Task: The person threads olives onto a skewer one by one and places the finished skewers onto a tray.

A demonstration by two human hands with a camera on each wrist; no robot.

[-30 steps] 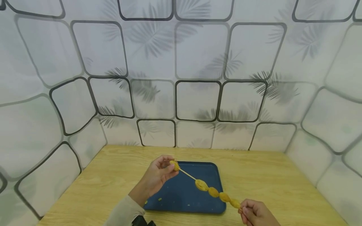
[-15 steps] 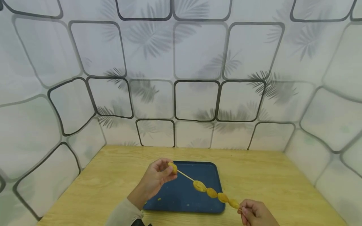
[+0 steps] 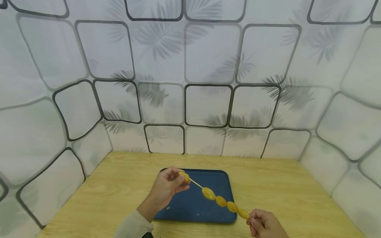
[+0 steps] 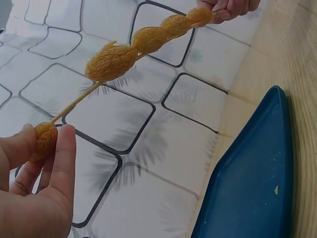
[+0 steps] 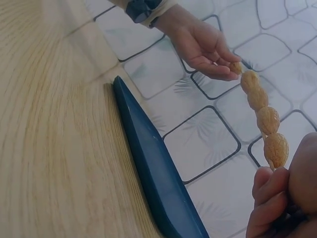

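A thin wooden skewer (image 3: 195, 183) slants between my hands, with several wrinkled golden oval food pieces threaded along it. My left hand (image 3: 163, 188) pinches one golden food piece (image 4: 45, 141) between thumb and fingers, at the skewer's upper end. Bare stick separates that piece from the row of others, the largest of which is the oval piece (image 4: 111, 62) nearest it. My right hand (image 3: 266, 223) grips the skewer's other end, just past the last piece (image 3: 243, 214); in the right wrist view its curled fingers (image 5: 270, 208) hide the stick's end.
A dark blue tray (image 3: 205, 211) lies on the wooden table (image 3: 282, 185) beneath the skewer, with small yellow crumbs on it. Patterned white cloth (image 3: 208, 105) surrounds the table at the back and sides. A dark band (image 5: 141, 9) is on the left wrist.
The gap of bare stick between the piece in my left hand and the rest has narrowed slightly. My right hand and the threaded row have shifted a little to the left.
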